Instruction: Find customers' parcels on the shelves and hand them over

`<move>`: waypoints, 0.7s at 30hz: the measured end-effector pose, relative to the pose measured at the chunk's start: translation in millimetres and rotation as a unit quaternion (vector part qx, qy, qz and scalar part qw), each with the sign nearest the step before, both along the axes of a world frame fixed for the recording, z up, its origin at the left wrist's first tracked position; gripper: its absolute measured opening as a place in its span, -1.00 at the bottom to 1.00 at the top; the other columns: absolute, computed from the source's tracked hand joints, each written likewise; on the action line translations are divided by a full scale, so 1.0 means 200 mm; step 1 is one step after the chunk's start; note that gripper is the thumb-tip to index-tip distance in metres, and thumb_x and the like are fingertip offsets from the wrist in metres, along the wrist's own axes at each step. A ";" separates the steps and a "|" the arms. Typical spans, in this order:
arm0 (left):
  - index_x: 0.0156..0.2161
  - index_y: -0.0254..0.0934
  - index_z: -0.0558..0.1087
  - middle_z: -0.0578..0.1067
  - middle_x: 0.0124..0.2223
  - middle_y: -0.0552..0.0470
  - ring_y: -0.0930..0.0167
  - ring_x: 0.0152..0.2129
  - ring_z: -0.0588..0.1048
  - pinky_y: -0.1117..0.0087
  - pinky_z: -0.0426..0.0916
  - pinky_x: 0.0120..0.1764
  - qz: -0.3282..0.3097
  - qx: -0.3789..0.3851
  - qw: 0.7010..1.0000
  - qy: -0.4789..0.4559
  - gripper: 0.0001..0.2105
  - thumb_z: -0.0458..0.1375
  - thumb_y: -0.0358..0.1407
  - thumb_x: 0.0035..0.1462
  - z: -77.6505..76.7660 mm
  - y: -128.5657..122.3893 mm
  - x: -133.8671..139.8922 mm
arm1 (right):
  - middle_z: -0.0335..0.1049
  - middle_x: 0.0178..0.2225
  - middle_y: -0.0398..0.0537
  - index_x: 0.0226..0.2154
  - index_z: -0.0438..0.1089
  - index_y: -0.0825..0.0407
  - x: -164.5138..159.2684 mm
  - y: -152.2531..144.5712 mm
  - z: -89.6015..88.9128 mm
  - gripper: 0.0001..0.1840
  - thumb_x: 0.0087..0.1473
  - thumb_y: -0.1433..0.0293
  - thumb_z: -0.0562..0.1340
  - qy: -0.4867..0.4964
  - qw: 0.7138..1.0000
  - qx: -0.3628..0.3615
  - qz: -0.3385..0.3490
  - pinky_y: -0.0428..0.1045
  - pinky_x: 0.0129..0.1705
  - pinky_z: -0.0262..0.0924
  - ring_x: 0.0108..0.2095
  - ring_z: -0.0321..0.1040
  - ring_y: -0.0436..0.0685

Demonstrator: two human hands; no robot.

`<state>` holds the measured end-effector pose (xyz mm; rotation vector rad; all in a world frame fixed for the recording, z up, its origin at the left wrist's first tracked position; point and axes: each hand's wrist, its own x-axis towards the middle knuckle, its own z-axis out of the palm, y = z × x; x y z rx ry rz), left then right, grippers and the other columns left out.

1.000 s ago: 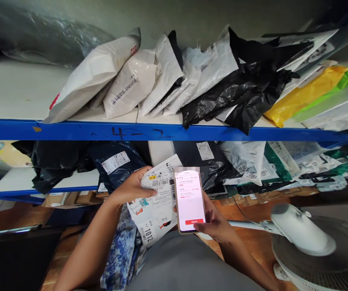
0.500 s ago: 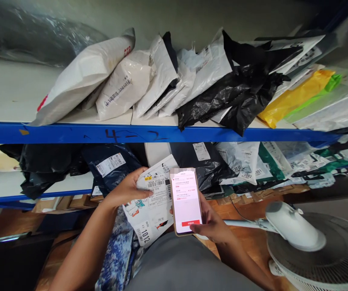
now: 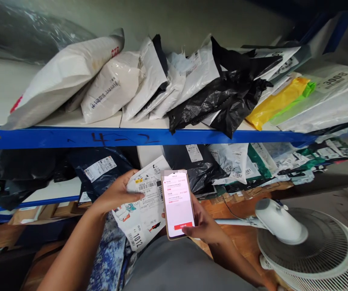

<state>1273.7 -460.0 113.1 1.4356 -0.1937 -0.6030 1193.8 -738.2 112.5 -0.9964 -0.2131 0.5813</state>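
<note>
My left hand [image 3: 122, 192] grips a flat white mailing bag [image 3: 145, 218] by its left edge, thumb on top. The bag carries printed labels, a barcode and the number 1012 near its lower corner. My right hand [image 3: 200, 222] is wrapped round a smartphone [image 3: 178, 210] held upright in front of the bag's right side, hiding part of it. On the lit screen is a pale page with a short list and a red button at the bottom. The right thumb lies at that button.
A blue shelf edge [image 3: 119, 138] marked 4-2 runs across. Above it lean white parcels [image 3: 110, 87], a black bag [image 3: 204, 99] and a yellow packet [image 3: 278, 103]. Dark parcels [image 3: 186, 161] and labelled bags fill the shelf below. A standing fan [image 3: 307, 246] is at the lower right.
The view has shifted a little to the right, so shelf, hands and fan sit farther left. Both hands keep the same hold on the mailing bag and the smartphone.
</note>
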 end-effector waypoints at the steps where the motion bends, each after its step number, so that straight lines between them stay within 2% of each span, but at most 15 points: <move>1: -0.06 -0.20 0.27 0.51 -0.22 0.10 0.41 -0.34 0.48 0.40 0.42 -0.32 0.000 -0.001 1.000 0.001 -0.55 0.33 -0.35 -0.07 0.00 0.00 0.00 | 0.32 0.11 0.07 0.24 -0.09 -0.15 0.00 0.00 0.00 -0.02 -0.13 0.55 0.37 0.000 1.000 -0.002 0.000 0.25 0.03 0.20 0.07 0.32 0.36; 7: -0.07 -0.21 0.27 0.51 -0.22 0.09 0.41 -0.34 0.48 0.39 0.42 -0.31 0.003 -0.007 1.000 0.004 -0.54 0.33 -0.35 -0.08 0.00 0.00 0.01 | 0.29 0.13 0.13 0.23 -0.10 -0.13 0.00 0.00 -0.01 -0.05 -0.11 0.53 0.37 0.004 1.000 -0.003 0.001 0.33 0.03 0.18 0.08 0.30 0.40; 15: -0.06 -0.21 0.27 0.51 -0.21 0.07 0.40 -0.33 0.48 0.38 0.41 -0.29 0.007 -0.011 1.000 -0.003 -0.53 0.33 -0.35 -0.08 -0.01 0.00 0.01 | 0.28 0.14 0.09 0.23 -0.11 -0.19 0.00 0.01 -0.02 -0.04 -0.09 0.52 0.37 0.009 1.000 0.006 0.002 0.32 -0.01 0.24 0.09 0.30 0.40; 21: -0.10 -0.24 0.27 0.50 -0.25 0.09 0.42 -0.36 0.48 0.41 0.40 -0.33 0.016 -0.014 1.000 -0.006 -0.55 0.34 -0.35 -0.10 0.01 -0.01 0.00 | 0.28 0.15 0.14 0.24 -0.13 -0.14 0.00 -0.01 -0.04 -0.04 -0.08 0.50 0.38 0.010 1.000 -0.012 -0.004 0.29 0.00 0.24 0.07 0.33 0.36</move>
